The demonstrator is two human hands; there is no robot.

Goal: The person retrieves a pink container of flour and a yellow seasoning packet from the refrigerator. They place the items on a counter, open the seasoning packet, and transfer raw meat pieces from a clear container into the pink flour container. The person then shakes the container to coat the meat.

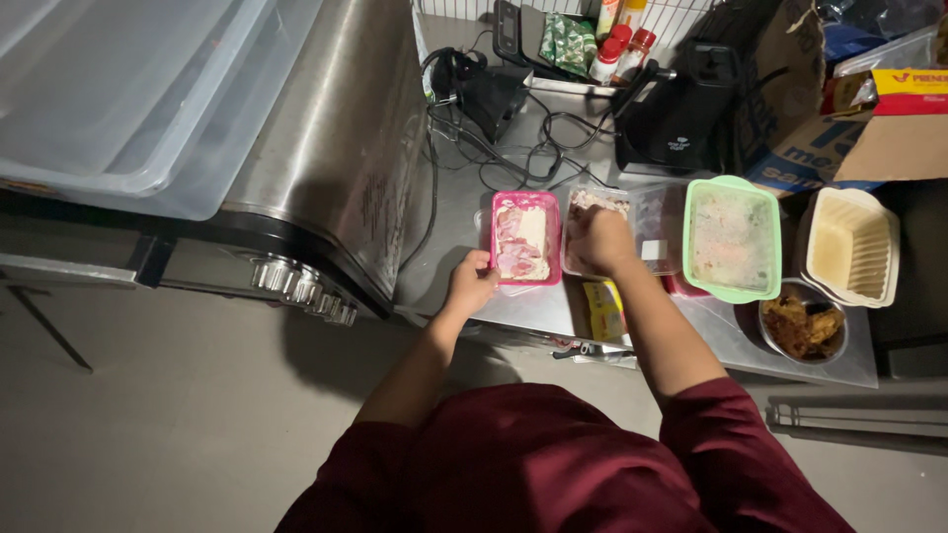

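Note:
A pink rectangular container holding raw meat slices sits on the steel counter. My left hand rests at its near left corner, fingers curled against the rim. My right hand is closed over a clear plastic container of food just right of the pink one. Whether the right hand holds anything from inside it is hidden.
A green-rimmed container and a cream tub stand to the right, with a metal bowl of cooked food in front. A yellow packet lies near the edge. A steel oven, black cables and spice bottles are behind.

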